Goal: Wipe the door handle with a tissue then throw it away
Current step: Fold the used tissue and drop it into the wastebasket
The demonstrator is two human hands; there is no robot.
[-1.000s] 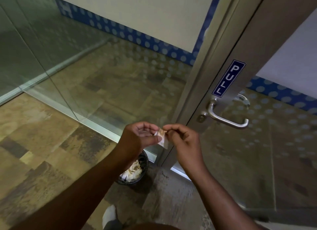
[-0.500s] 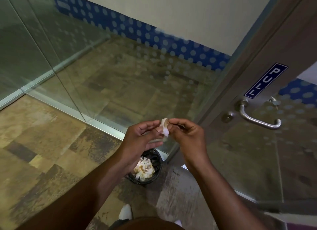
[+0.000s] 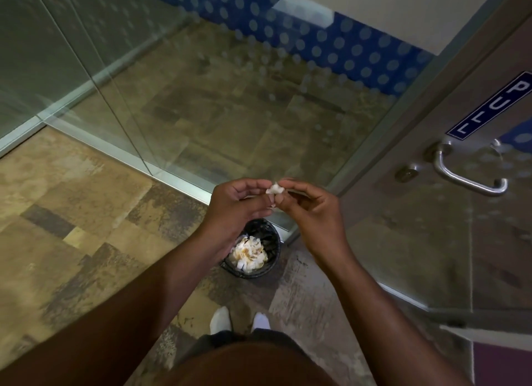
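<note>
Small crumpled tissue pinched between the fingertips of both hands, directly above the black bin on the floor. Left hand loosely curled, its fingertips at the tissue's left edge; right hand clasping the wad from the right with thumb and forefinger. Bin partly filled with white and brownish paper scraps, standing just in front of the glass partition's corner post. Metal door handle up and to the right of the bin, well apart from both hands, under a blue PULL sign. Two white-socked feet just below the bin
</note>
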